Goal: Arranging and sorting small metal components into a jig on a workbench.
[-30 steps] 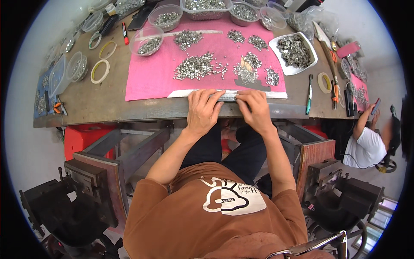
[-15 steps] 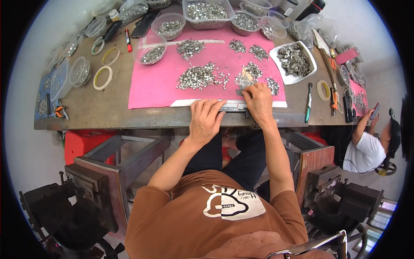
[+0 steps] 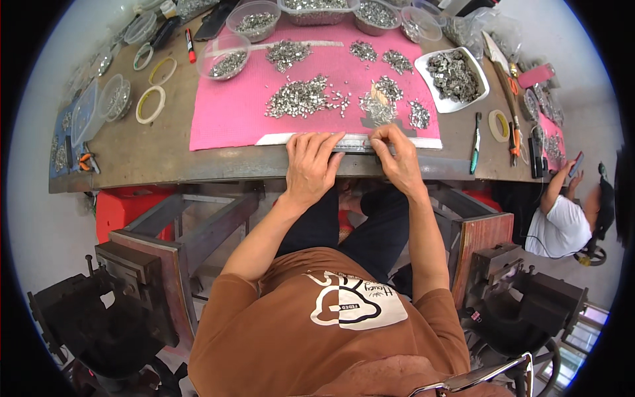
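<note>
A narrow silvery metal strip (image 3: 357,142) lies along the front edge of the pink mat (image 3: 228,126). My left hand (image 3: 312,165) grips its left part, fingers bent over the top and thumb on the near side. At the right end my right hand (image 3: 399,161) is closed, index finger and thumb pinched together; what they hold is hidden. Just beyond the right fingertips lie a dark grey flat piece (image 3: 407,132) and a pile of small shiny metal bits (image 3: 379,109). A larger heap of metal bits (image 3: 301,98) sits farther left.
Clear tubs (image 3: 225,58) of metal bits line the far side. A white dish (image 3: 455,76) of darker pieces stands right, near a green-handled toothbrush (image 3: 475,142) and a tape roll (image 3: 499,126). More tape rolls (image 3: 151,104) lie left. Another person (image 3: 562,221) sits far right.
My right hand has drawn back slightly from the small pile, its fingertips now at the strip's right end. My left hand stays on the strip. The whole view has shifted a little.
</note>
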Available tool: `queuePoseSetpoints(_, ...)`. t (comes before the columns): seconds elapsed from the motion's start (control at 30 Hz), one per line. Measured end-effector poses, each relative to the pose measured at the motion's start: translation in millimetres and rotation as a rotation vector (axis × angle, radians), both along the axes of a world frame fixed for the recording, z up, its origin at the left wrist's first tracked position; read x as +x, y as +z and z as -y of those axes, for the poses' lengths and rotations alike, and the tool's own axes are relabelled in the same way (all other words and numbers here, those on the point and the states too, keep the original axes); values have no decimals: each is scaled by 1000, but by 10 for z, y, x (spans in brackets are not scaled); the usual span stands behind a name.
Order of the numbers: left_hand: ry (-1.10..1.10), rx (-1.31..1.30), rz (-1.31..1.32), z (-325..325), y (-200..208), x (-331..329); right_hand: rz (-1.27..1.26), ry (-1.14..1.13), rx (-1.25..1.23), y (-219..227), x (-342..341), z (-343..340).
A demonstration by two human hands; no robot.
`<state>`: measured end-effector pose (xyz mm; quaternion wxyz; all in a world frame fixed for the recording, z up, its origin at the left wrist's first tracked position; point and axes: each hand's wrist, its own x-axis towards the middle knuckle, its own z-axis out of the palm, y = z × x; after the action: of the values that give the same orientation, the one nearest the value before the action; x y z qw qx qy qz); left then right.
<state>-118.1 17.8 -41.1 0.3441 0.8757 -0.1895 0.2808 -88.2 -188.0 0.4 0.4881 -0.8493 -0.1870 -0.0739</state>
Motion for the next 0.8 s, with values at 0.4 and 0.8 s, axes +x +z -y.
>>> queuePoseSetpoints(0.4, 19, 24, -26, 17, -43, -17, 115, 58, -69, -30, -35, -15)
queuePoseSetpoints(0.8, 19, 21, -26, 13, -35, -16, 64, 62, -104, 50, -32, 43)
